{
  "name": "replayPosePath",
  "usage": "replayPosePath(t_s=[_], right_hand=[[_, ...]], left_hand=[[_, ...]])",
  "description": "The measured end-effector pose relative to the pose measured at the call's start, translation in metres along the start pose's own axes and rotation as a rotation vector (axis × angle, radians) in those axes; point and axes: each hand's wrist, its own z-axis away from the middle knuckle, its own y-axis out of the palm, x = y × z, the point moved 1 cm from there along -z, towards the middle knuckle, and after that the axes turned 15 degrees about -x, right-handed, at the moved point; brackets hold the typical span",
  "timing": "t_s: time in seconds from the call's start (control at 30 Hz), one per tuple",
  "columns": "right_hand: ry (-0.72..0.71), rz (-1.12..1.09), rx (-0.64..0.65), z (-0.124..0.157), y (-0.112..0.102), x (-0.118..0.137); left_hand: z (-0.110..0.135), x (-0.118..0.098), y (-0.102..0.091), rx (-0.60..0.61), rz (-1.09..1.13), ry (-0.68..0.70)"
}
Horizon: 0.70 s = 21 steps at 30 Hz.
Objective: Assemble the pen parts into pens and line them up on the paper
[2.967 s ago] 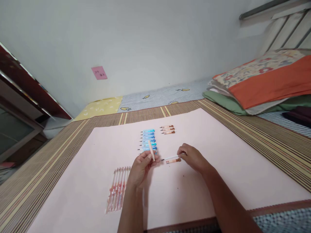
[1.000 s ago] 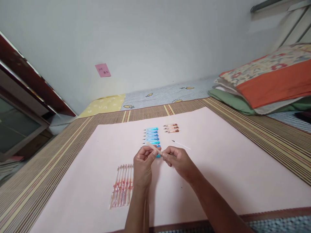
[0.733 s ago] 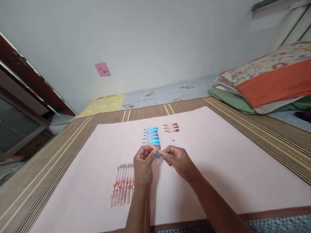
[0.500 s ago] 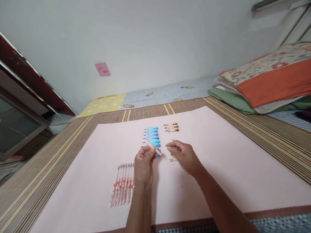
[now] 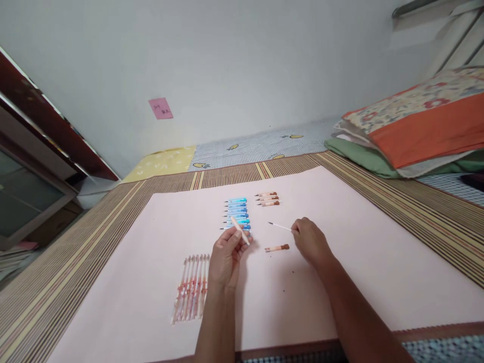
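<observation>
Pale barrel (image 5: 240,232) was pinched in left hand (image 5: 226,254), by near end of blue pens (image 5: 237,209); slim refill (image 5: 280,226) was pinched at its tail in right hand (image 5: 312,243), right of them. Fingers closed on both. Judged light, stiff; mid-shaft grip advised.

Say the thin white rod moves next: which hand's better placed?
Right, I'd judge: the right hand appears to pinch the thin white rod at its plain end, dark tip free. The left hand is occupied, holding the cream tube.

Bare hands (image 5: 228,253) — bare forearms (image 5: 352,300)
</observation>
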Motion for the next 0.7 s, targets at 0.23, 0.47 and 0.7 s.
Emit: replayPosePath(t_s=[0.23,0.47,0.7], right_hand=[[-0.086,0.061,0.013,-0.0008,0.0023,-0.0009],[-0.039,0.022,-0.004,-0.0009,0.0003,0.001],[-0.034,0.087,0.068,-0.0026,-0.0051,0.0066]], left_hand=[[0.0015,-0.0032,-0.0005,0.008,-0.042,-0.018],[-0.0028,-0.001,-0.0044,0.014,-0.043,0.004],[-0.0036,-0.001,-0.0055,0.012,-0.045,0.008]])
